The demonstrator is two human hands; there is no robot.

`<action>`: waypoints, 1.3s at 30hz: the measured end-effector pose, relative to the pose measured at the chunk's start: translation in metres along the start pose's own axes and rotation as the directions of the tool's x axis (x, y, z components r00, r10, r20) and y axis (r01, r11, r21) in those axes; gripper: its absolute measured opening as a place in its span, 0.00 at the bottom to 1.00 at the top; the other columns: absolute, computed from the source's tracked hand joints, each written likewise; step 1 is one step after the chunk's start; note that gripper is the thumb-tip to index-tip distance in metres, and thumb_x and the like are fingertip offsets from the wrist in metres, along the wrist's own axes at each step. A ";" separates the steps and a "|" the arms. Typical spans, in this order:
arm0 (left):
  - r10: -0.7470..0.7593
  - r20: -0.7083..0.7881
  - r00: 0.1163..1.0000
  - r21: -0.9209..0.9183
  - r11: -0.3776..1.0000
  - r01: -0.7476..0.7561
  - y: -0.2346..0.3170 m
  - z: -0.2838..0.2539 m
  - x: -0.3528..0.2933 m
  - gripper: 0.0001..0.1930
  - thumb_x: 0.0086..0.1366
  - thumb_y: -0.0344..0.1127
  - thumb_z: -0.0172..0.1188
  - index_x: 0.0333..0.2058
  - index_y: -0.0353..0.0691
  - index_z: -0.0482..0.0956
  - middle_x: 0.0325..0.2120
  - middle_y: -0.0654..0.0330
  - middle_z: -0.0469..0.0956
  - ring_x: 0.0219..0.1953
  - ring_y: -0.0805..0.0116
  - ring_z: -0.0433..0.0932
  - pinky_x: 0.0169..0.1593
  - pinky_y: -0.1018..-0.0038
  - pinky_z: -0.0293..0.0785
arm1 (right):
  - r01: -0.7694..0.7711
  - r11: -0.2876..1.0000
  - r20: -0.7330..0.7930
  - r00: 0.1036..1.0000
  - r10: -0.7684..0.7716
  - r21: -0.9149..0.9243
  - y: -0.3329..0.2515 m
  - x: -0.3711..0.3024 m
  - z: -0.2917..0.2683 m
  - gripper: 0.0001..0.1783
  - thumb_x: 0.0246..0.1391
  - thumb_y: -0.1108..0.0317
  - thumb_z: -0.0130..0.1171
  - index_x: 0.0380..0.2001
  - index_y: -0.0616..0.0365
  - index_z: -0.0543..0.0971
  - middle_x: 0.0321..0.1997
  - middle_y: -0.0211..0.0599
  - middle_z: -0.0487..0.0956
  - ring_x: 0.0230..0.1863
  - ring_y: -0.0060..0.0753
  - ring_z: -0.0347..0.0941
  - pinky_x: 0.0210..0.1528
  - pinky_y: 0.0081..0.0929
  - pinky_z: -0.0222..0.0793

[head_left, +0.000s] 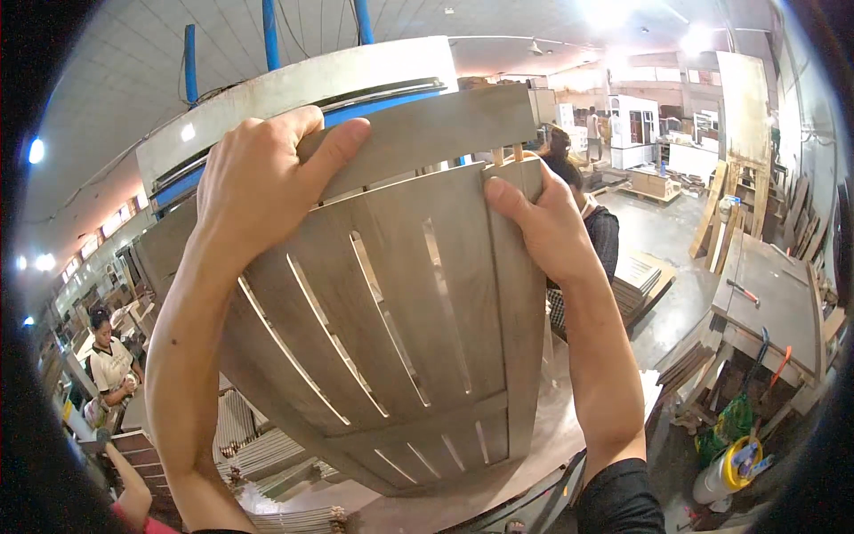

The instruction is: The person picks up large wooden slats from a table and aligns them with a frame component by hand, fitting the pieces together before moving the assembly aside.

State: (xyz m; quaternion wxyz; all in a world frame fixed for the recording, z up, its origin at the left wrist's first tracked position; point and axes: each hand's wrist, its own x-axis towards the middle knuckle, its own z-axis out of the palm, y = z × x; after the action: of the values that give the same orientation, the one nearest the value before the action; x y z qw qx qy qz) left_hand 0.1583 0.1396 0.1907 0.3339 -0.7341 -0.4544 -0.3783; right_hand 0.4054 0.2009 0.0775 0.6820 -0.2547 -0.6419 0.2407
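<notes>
A grey-brown wooden slatted panel [414, 303] stands tilted in front of me, with long narrow slots through it. Along its top runs a separate wooden rail [436, 129], a gap between the two. Pale dowels [509, 155] bridge that gap at the right end. My left hand [267, 178] grips the rail, thumb on its front face and the other fingers over the top edge. Lower down at the right, my right hand [543, 218] is closed round the panel's side post just below the dowels, its fingers mostly hidden behind.
Beneath the panel is a pale worktop [400, 512], with stacks of wooden slats [276, 458] to its left. A large white machine [302, 89] rises behind. Co-workers are at left and behind the panel. At right stand a bench [769, 294] with a hammer [743, 292] and a bucket [725, 476].
</notes>
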 end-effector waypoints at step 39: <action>0.011 -0.187 0.982 0.243 0.969 0.036 -0.170 -0.012 -0.083 0.22 0.73 0.52 0.42 0.46 0.38 0.74 0.39 0.53 0.75 0.43 0.60 0.73 0.51 0.64 0.66 | 0.185 0.407 0.069 0.842 -0.535 0.895 0.009 0.060 0.009 0.16 0.66 0.54 0.46 0.44 0.55 0.73 0.46 0.39 0.77 0.58 0.47 0.69 0.62 0.44 0.63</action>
State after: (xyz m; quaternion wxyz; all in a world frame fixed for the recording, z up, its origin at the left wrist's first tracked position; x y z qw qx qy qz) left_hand -0.0257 0.1570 0.1502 0.4610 -0.6455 -0.4688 -0.3886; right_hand 0.4000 0.2478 0.1169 0.6265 0.3143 -0.5821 0.4122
